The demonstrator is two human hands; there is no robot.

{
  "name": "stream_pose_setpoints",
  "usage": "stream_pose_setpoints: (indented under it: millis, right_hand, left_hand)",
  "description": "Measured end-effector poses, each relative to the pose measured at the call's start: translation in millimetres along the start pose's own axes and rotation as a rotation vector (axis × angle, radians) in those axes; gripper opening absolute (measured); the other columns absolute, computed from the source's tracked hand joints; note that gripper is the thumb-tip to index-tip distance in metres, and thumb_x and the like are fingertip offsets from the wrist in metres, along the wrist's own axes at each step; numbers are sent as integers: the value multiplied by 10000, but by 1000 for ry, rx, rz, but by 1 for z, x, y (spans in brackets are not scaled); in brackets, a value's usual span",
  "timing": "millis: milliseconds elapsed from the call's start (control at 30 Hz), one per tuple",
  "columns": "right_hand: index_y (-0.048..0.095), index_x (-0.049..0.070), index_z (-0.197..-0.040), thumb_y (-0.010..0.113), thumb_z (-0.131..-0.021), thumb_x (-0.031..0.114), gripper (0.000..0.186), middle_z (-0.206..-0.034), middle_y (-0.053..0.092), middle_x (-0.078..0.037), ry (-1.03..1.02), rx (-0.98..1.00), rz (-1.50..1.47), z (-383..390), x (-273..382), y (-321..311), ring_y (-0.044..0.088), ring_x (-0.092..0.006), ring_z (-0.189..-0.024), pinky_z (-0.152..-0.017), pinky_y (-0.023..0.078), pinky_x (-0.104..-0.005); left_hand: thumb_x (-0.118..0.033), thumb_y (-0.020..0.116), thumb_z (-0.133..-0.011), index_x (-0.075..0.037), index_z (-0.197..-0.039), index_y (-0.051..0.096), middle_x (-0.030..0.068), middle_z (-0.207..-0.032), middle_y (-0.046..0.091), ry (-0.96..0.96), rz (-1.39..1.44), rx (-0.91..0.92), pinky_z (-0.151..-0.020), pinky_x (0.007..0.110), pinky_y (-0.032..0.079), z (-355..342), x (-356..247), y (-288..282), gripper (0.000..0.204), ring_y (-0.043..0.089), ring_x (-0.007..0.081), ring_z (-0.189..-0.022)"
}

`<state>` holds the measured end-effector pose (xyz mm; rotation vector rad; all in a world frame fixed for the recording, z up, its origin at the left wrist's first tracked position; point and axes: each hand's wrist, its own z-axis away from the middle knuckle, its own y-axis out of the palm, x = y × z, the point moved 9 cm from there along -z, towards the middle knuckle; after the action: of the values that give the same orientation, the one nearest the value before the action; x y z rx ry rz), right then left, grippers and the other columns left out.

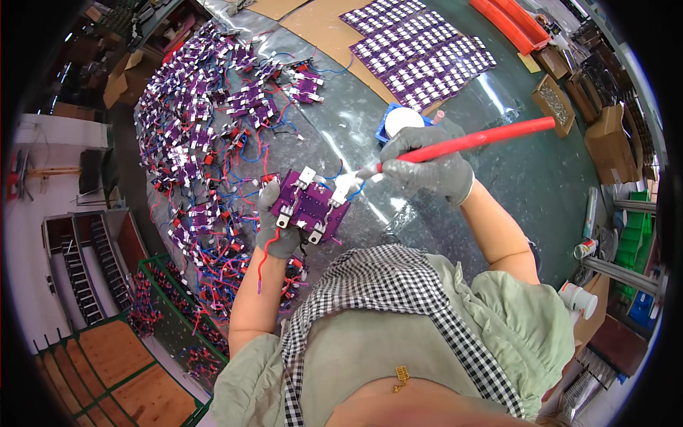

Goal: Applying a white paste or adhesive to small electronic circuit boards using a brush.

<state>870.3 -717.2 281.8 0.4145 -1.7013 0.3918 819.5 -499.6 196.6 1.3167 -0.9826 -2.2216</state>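
Note:
My gloved left hand [283, 240] is closed on the edge of a purple circuit board [324, 208], tilted up in front of me. White blocks sit at the board's corners, and a red wire [268, 252] dangles from its near side. In my gloved right hand [430, 169] is a long red-handled brush [491, 136]. Its tip, with white stuff around it, meets or is just by the white block at the board's right far corner; I cannot tell which. Beyond that hand stands a round white-topped tub [403, 121] in a blue holder [384, 132].
A big heap of wired purple boards [199, 135] covers the table's left side. Rows of purple boards [420, 53] lie on cardboard [313, 28] at the far side. An orange-red tray [509, 25] and a box of small parts [553, 105] stand far right.

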Motion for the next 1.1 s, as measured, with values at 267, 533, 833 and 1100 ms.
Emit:
stream_pose_setpoints:
  millis: [267, 533, 833, 1100]
  right_hand:
    - [700, 63, -905, 720, -812, 173, 146, -841, 673, -56, 35, -483, 319, 3, -97, -129, 624, -155, -789, -729, 502, -293]
    - [712, 204, -992, 725, -777, 223, 217, -863, 671, -8, -238, -287, 1348, 8, -126, -84, 609, -244, -835, -805, 466, -383]
    - [612, 23, -813, 694, -804, 112, 122, -737, 613, -42, -16, -545, 115, 27, -24, -28, 543, -96, -632, -562, 430, -260]
    - [663, 26, -792, 674, -810, 125, 101, -629, 595, -78, -139, -239, 336, 25, 13, 22, 553, -178, -523, -499, 413, -310]
  left_hand:
    - [-602, 588, -855, -58, -1383, 429, 145, -1366, 508, 116, 147, 45, -932, 483, 534, 1, 5, -30, 775, 563, 306, -1189]
    - [-305, 669, -891, -45, -1355, 450, 127, -1326, 554, 221, 221, -16, -997, 444, 503, -16, 3, -49, 575, 582, 283, -1176]
    - [-259, 818, -712, -60, -1347, 432, 93, -1249, 586, 379, -165, -6, -944, 375, 498, -15, -18, -13, 769, 590, 254, -1150]
    - [-331, 859, -680, -77, -1326, 439, 65, -1199, 593, 548, -222, -60, -853, 352, 533, 2, -33, 1, 812, 609, 219, -1079]
